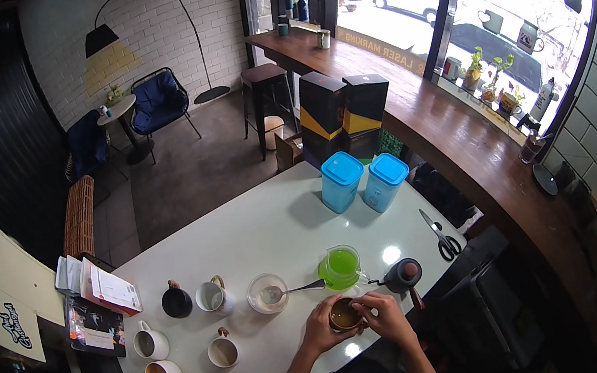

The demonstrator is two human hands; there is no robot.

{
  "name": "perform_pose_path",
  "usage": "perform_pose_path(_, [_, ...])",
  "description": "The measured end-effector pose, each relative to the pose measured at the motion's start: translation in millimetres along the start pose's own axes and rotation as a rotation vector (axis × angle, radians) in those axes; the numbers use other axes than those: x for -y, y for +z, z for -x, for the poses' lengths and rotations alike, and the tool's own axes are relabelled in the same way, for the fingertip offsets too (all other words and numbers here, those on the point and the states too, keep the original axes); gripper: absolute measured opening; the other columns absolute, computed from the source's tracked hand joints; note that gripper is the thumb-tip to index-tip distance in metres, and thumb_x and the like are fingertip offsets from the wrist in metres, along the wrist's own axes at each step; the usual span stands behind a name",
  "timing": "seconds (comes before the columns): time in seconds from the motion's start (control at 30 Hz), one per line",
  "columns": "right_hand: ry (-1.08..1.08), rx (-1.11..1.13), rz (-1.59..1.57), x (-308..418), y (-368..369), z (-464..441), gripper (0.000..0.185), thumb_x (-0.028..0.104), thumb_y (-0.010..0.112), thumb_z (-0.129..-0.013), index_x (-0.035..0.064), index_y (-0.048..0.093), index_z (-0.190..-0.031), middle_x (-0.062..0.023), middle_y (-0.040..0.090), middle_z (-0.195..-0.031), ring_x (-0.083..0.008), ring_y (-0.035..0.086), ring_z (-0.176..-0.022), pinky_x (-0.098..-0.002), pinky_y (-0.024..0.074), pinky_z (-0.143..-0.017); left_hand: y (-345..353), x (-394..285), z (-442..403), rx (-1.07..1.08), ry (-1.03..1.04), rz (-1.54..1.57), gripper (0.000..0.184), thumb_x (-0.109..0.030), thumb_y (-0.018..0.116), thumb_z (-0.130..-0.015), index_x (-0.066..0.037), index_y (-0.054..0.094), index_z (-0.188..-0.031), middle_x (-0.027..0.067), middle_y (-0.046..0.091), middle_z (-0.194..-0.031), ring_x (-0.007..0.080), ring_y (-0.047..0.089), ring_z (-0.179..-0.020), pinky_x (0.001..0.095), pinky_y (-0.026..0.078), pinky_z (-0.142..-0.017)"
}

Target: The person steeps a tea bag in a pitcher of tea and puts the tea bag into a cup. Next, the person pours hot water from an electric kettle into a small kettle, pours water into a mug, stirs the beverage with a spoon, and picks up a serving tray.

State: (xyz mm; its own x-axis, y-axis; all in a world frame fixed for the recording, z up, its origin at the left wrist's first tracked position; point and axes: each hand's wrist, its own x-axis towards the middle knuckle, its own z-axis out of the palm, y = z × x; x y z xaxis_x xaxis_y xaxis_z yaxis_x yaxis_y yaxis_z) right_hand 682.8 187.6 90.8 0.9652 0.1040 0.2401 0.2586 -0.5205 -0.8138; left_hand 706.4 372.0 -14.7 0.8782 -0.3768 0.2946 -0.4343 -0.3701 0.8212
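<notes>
Near the front edge of the white table [243, 226], my left hand [321, 328] is wrapped round the side of a small brown cup [344, 314] with liquid in it. My right hand [384, 314] has its fingers together at the cup's right rim. Just behind stands a glass pitcher of green liquid [341, 266]. A dark gooseneck kettle [404, 275] is to the right. On the left, a glass bowl [261, 297] has a spoon [304, 287] resting in it.
Several cups, among them a black cup [176, 302] and a white mug [150, 341], stand on the left. Two blue-lidded containers [341, 182] [385, 183] and black boxes [324, 113] are at the back. Scissors [441, 238] lie near the right edge.
</notes>
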Motion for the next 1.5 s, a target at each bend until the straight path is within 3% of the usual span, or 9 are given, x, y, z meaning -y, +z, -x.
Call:
perform_pose_path(0.13, [0.026, 0.100, 0.021, 1.6, -5.5, 0.4, 0.012, 0.008, 0.070, -0.094, -0.0030, 0.073, -0.098, -0.0155, 0.069, -0.081, -0.0284, 0.068, -0.070, -0.0363, 0.0514, -0.064, 0.0, -0.1, -0.3, 0.009, -0.016, 0.021, 0.096, -0.045, 0.094, -0.064, -0.007, 0.051, -0.140, 0.0132, 0.063, -0.132, 0.0322, 0.063, -0.120, 0.0440, 0.051, -0.103])
perform_pose_path(0.43, [0.060, -0.126, 0.081, -5.6, -2.5, 0.4, 0.012, 0.006, 0.070, -0.094, -0.0041, 0.074, -0.097, -0.0162, 0.069, -0.081, -0.0266, 0.068, -0.069, -0.0349, 0.0517, -0.063, -0.9, -5.0, -1.7, -0.028, 0.014, -0.008, 0.096, -0.043, 0.096, -0.062, -0.006, 0.052, -0.140, 0.0125, 0.066, -0.128, 0.0314, 0.065, -0.118, 0.0439, 0.053, -0.101])
perform_pose_path(0.83, [0.027, 0.084, 0.020, -1.5, -5.8, 2.9, 0.013, 0.008, 0.071, -0.093, -0.0032, 0.073, -0.098, -0.0167, 0.067, -0.080, -0.0281, 0.067, -0.068, -0.0359, 0.0513, -0.063, 0.2, 0.5, 0.5, 0.003, -0.012, 0.013, 0.095, -0.046, 0.094, -0.065, -0.007, 0.051, -0.140, 0.0131, 0.064, -0.130, 0.0321, 0.064, -0.118, 0.0442, 0.052, -0.101])
perform_pose_path(1.1, [0.028, -0.097, 0.056, -4.8, -2.2, 3.1, 0.013, 0.007, 0.071, -0.093, -0.0027, 0.074, -0.100, -0.0150, 0.068, -0.083, -0.0278, 0.067, -0.071, -0.0358, 0.0512, -0.064, 0.1, -1.2, 0.3, -0.006, -0.005, 0.002, 0.096, -0.046, 0.094, -0.064, -0.006, 0.052, -0.140, 0.0139, 0.064, -0.131, 0.0324, 0.064, -0.120, 0.0443, 0.051, -0.104])
perform_pose_path(1.33, [0.054, -0.069, 0.019, 7.4, -6.5, 2.6, 0.012, 0.005, 0.070, -0.093, -0.0036, 0.074, -0.101, -0.0153, 0.068, -0.083, -0.0268, 0.069, -0.073, -0.0349, 0.0521, -0.066, -0.9, -2.8, -0.2, -0.012, 0.007, -0.008, 0.095, -0.044, 0.094, -0.064, -0.006, 0.052, -0.139, 0.0134, 0.064, -0.131, 0.0324, 0.063, -0.121, 0.0443, 0.051, -0.104])
perform_pose_path(1.5, [0.046, -0.211, -0.088, -2.9, -12.9, 3.2, 0.017, 0.008, 0.063, -0.101, -0.0067, 0.072, -0.101, -0.0116, 0.070, -0.083, -0.0177, 0.071, -0.074, -0.0276, 0.0552, -0.071, 0.1, -1.6, -0.3, 0.000, -0.018, 0.010, 0.094, -0.044, 0.095, -0.064, -0.006, 0.052, -0.139, 0.0135, 0.065, -0.130, 0.0323, 0.064, -0.120, 0.0445, 0.051, -0.104])
